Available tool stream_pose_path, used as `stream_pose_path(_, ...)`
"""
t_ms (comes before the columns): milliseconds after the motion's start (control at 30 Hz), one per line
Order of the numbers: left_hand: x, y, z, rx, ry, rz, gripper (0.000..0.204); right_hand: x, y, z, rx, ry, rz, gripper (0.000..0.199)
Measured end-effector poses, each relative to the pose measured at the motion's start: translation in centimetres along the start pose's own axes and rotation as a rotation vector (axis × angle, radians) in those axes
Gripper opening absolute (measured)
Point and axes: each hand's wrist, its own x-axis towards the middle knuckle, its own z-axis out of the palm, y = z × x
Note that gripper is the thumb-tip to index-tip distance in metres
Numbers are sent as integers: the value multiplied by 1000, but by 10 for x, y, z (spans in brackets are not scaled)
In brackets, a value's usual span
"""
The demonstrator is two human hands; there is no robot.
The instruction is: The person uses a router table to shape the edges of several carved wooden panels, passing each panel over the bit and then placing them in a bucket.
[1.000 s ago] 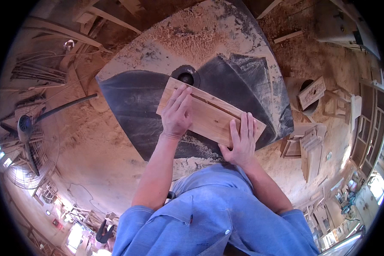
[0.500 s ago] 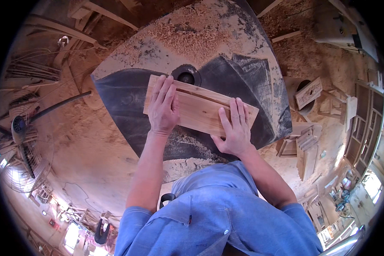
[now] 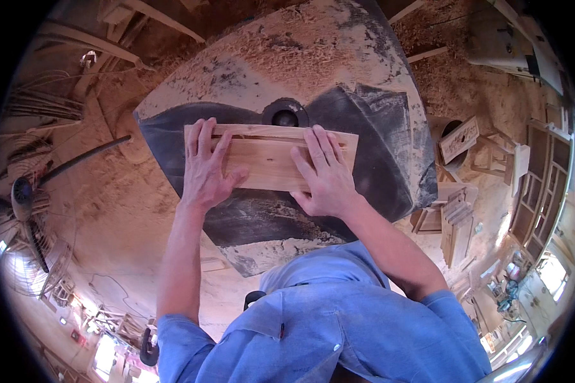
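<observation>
Hands lie flat on a rectangular wooden board (image 3: 271,158) that rests on a dark machine table (image 3: 377,153), both palms down with fingers spread and pointing away from the person. The left hand (image 3: 206,167) covers the board's left end, its fingers reaching to the far edge and its thumb angled out to the right across the wood; the forearm runs straight back toward the near edge of the view into a rolled blue sleeve. The right hand (image 3: 326,173) presses on the board's right half, fingertips just short of the far edge, thumb stretched left, with the heel of the palm hanging past the near edge over the table. Neither hand grips anything; both are open and simply pressing on the wood from above. A bare strip of board shows between the two thumbs. The board lies crosswise, its long side running left to right, and its far edge sits right beside a round opening (image 3: 285,116) in the table. Sawdust (image 3: 300,57) is heaped on the far part of the table and spread over the floor (image 3: 108,210) to the left. Small wooden frames (image 3: 457,140) stand on the floor well to the right.
</observation>
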Motion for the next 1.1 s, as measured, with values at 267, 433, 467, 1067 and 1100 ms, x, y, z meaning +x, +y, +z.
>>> stream_pose_path(267, -42, -23, -23, 0, -116, -66, 118, 33, -9, 8, 30, -113, -138, 94)
stream_pose_path(433, -73, -28, -32, -3, -195, -105, 118, 46, -15, 12, -5, -209, -228, 93)
stream_pose_path(467, -79, -30, -33, 7, -198, -118, 115, 47, -16, 14, -9, -220, -246, 92)
stream_pose_path(1067, -173, 27, 4, -46, -68, -189, 104, -15, -36, 34, -84, -207, -316, 81)
stream_pose_path(1100, -166, 49, 11, -59, -41, -194, 107, -34, -31, 23, -87, -164, -212, 81)
